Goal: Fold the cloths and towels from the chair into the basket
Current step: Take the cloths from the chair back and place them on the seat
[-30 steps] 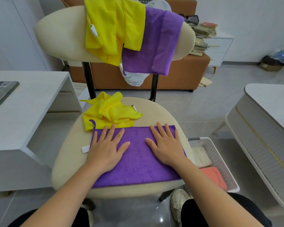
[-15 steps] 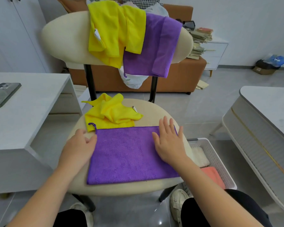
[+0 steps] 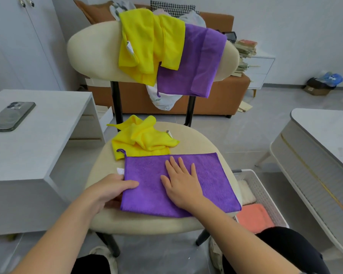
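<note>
The left thumb (image 3: 131,183) lies on top of the purple cloth (image 3: 212,178) at its left edge. The other fingers curl under that edge, so the left hand (image 3: 109,191) pinches the cloth. The right hand's fingers (image 3: 181,165) are straight and slightly apart, and the right hand (image 3: 181,181) presses palm down on the cloth's middle. The purple cloth lies as a smooth rectangle across the front of the chair seat (image 3: 198,139). At the back left of the seat, touching the cloth's far edge, sits a crumpled yellow cloth (image 3: 141,139). Above the seat, over the backrest (image 3: 93,48), hang yellow cloths (image 3: 145,46) and a second purple cloth (image 3: 198,62). To the right of the seat and lower stands the white basket (image 3: 265,194), with a coral towel (image 3: 253,216) and a cream towel (image 3: 246,191) folded inside. To the left of the seat, a phone (image 3: 10,116) lies on a white desk (image 3: 38,139).
</note>
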